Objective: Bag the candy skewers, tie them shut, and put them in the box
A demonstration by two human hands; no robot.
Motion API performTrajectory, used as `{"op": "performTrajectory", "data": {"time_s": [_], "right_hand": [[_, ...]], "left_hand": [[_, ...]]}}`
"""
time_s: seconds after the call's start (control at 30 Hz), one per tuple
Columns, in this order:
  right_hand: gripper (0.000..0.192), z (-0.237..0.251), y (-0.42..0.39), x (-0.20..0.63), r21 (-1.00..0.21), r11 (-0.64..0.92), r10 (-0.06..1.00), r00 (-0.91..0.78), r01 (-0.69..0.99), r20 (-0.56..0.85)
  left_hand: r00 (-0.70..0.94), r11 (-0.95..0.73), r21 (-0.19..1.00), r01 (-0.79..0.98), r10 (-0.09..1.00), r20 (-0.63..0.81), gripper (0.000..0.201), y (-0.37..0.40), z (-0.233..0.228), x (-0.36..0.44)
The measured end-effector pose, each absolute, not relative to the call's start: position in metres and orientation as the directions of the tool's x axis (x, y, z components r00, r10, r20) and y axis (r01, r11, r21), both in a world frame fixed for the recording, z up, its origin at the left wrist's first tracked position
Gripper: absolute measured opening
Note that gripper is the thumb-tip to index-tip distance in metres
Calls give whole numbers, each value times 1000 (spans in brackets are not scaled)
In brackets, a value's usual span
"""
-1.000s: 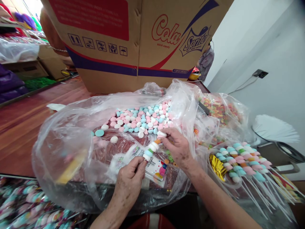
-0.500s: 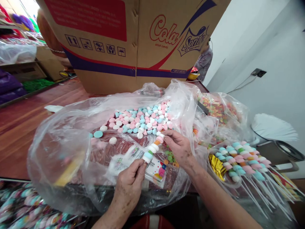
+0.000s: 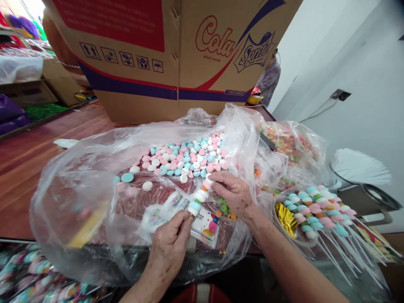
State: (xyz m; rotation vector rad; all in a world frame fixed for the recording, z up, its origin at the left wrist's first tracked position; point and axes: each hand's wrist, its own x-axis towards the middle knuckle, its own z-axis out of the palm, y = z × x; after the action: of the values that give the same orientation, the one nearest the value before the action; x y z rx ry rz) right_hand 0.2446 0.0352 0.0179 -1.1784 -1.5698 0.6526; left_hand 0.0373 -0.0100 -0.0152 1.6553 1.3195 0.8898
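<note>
My left hand (image 3: 172, 240) pinches the lower end of a candy skewer (image 3: 198, 197) strung with white, blue, green and pink marshmallow pieces. My right hand (image 3: 233, 194) grips the skewer's top end, fingers closed on a pink piece. Both hands work over a big clear plastic bag (image 3: 78, 198) that holds a heap of loose pink, blue and white marshmallows (image 3: 186, 158). Small ring candies (image 3: 225, 209) and a printed packet (image 3: 205, 223) lie under the skewer.
A large Cola Sprite cardboard box (image 3: 176, 54) stands behind the bag. Finished skewers (image 3: 318, 210) fill a bowl at right, beside a bag of ring candy (image 3: 288, 145) and white sticks (image 3: 360, 166). Wrapped candies (image 3: 38, 277) lie lower left. A person (image 3: 268, 78) stands behind.
My right hand has pushed the pink piece down the skewer toward the others. The view has shifted slightly; my left hand stays in place.
</note>
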Motion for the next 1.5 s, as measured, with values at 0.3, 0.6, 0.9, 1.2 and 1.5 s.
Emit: {"op": "performTrajectory", "data": {"time_s": [0.3, 0.6, 0.9, 1.2, 1.5], "right_hand": [[21, 17, 41, 255, -910, 346, 938, -96, 231, 332], [17, 9, 34, 240, -971, 229, 973, -10, 76, 228], [22, 22, 26, 235, -973, 216, 976, 21, 78, 218], [20, 21, 20, 231, -921, 304, 950, 0, 245, 313], [37, 22, 6, 203, -976, 218, 957, 197, -13, 211]], "left_hand": [[234, -166, 915, 368, 969, 81, 24, -7, -20, 35], [240, -131, 908, 399, 970, 35, 28, -8, -19, 36], [166, 4, 947, 321, 984, -60, 30, -6, -16, 36], [195, -24, 940, 340, 980, -46, 32, -5, -15, 35], [171, -18, 948, 319, 984, -39, 40, 4, -20, 35]]}}
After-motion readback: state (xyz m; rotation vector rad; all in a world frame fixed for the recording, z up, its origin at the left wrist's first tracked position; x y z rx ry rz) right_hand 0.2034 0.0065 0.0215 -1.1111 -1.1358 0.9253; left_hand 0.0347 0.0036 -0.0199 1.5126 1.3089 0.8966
